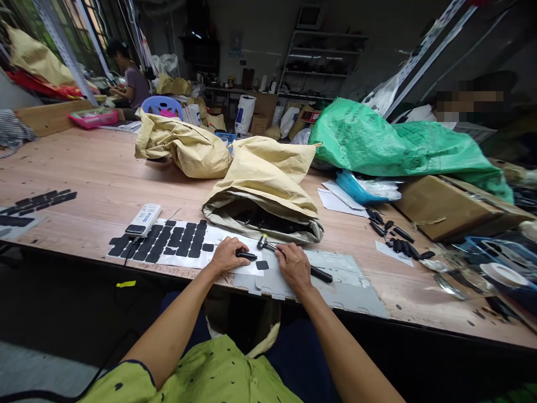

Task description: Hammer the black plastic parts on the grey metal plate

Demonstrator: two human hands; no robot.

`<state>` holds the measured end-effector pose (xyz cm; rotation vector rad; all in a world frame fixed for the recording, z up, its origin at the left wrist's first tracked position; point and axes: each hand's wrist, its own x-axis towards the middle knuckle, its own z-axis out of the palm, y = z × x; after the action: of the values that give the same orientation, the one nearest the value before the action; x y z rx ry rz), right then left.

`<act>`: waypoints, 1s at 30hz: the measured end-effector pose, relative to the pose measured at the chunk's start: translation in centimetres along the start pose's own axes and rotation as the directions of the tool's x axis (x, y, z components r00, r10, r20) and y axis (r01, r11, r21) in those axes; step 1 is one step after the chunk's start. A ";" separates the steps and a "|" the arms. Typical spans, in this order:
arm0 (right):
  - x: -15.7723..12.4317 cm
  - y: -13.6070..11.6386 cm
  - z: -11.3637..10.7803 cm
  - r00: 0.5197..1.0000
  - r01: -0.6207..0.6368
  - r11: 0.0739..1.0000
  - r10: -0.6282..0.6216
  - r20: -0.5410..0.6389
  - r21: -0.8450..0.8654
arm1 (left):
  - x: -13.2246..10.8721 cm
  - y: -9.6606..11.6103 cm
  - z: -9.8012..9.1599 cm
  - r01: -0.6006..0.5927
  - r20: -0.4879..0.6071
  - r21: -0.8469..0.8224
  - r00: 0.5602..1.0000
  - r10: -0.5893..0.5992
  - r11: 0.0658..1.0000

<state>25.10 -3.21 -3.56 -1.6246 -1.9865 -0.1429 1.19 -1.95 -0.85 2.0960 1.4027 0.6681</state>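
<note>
Low over the bench, my left hand [229,255] is closed on a small black cylindrical piece [247,256] that points to the right. Curled around the metal shaft of a small hammer [321,273] is my right hand [292,265]. The hammer's head sticks out to the left of my fingers and its black handle to the right. Between my hands lies a single black square pad [262,265]. Rows of similar black pads [156,242] rest on a white sheet to the left. A grey flat board [352,285] lies beneath my right hand.
An open tan sack [268,162] with dark contents lies just beyond my hands, another sack [184,145] behind it. A white power strip [143,219] sits left. Loose black pieces [405,249], a cardboard box [457,204] and a green sack [377,140] are right. Two other people are farther back.
</note>
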 end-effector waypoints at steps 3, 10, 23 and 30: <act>-0.1 0.2 0.4 1.000 -0.003 1.000 0.003 -0.007 0.001 | 0.0 0.0 0.1 0.015 0.005 0.005 1.000 -0.015 1.000; 0.0 -0.3 0.1 0.999 -0.047 0.998 0.048 0.013 -0.027 | 0.1 -0.5 -0.1 -0.072 0.034 0.002 0.997 0.072 0.997; 0.2 -0.5 -0.1 0.997 -0.066 0.997 0.067 0.028 -0.036 | -11.0 4.6 4.1 0.022 0.421 -0.300 0.900 0.111 0.954; 0.2 -0.7 -0.2 0.998 -0.063 0.998 0.064 0.018 -0.030 | -12.8 -1.1 8.8 0.243 0.600 0.083 0.762 -0.244 0.966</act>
<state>24.53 -3.29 -3.17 -1.7114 -1.9533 -0.1335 1.91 -14.94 -9.50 1.8325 1.2476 -0.1239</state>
